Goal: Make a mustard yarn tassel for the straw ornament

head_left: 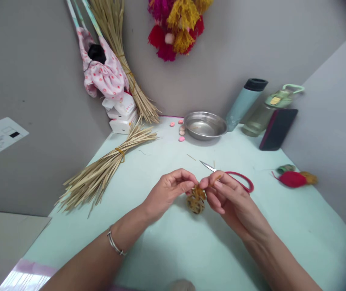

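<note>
Head view: below our left fingers (185, 186), a round tan woven ball (196, 205) looks formed.
They pinch its mustard-yellow yarn (201, 191); right fingers (227, 189) hold a strand (217, 179), seemingly unfastened.

Looks like a craft workshop booth: straw bundle (107, 166) left of left hand (170, 190), scissors (209, 165) just beyond right hand (235, 202), yarn tassels (183, 18) and grey partition (166, 83) farther beyond.

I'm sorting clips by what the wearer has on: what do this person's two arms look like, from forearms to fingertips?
The left arm wears a slim silver-coloured bangle, curved around the forearm near the wrist. The right arm shows no jewellery. Neither has a sleeve in view, no gloves cover the fingers, and no ring is visible.
</note>
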A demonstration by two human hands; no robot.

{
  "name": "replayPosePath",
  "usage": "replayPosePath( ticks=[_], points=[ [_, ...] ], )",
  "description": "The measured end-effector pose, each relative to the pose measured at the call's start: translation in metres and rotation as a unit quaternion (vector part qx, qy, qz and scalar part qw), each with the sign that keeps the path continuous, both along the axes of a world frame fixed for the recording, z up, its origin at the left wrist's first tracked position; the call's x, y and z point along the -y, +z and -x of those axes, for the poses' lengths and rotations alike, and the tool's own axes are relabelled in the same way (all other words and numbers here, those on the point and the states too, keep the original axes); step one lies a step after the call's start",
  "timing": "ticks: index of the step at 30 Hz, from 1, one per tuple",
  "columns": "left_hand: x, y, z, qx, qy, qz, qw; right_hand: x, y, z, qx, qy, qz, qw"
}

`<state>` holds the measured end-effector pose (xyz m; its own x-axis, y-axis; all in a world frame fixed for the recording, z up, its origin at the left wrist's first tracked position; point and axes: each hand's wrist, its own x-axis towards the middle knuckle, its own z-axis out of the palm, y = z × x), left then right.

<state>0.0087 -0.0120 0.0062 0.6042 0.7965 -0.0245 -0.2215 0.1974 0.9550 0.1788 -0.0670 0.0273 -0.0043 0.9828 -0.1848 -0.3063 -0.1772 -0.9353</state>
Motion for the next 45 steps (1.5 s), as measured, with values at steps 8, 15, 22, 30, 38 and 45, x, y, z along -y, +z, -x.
replayPosePath(
  ticks=[8,15,22,30,38,45],
  points=[
    [0.004,0.004,0.0,0.1,-0.036,0.084,0.991,-0.001,-0.005,0.003,-0.051,0.024,0.006,0.998],
    [-0.006,0.006,0.008,-0.094,-0.006,-0.084,0.992,-0.003,-0.003,-0.001,-0.056,-0.017,-0.002,0.998],
    [-0.013,0.011,0.016,-0.173,-0.007,-0.182,0.968,-0.002,-0.003,-0.005,-0.045,0.025,-0.012,0.999],
    [-0.002,0.009,0.005,0.126,-0.118,0.074,0.982,0.001,-0.012,-0.001,-0.072,0.088,-0.011,0.993],
    [-0.001,0.005,0.002,0.086,-0.082,0.058,0.991,0.0,-0.01,0.006,-0.019,0.091,-0.01,0.996],
    [-0.004,0.0,0.003,0.048,-0.072,0.021,0.996,-0.002,-0.014,0.003,0.046,0.068,-0.009,0.997]
  ],
)
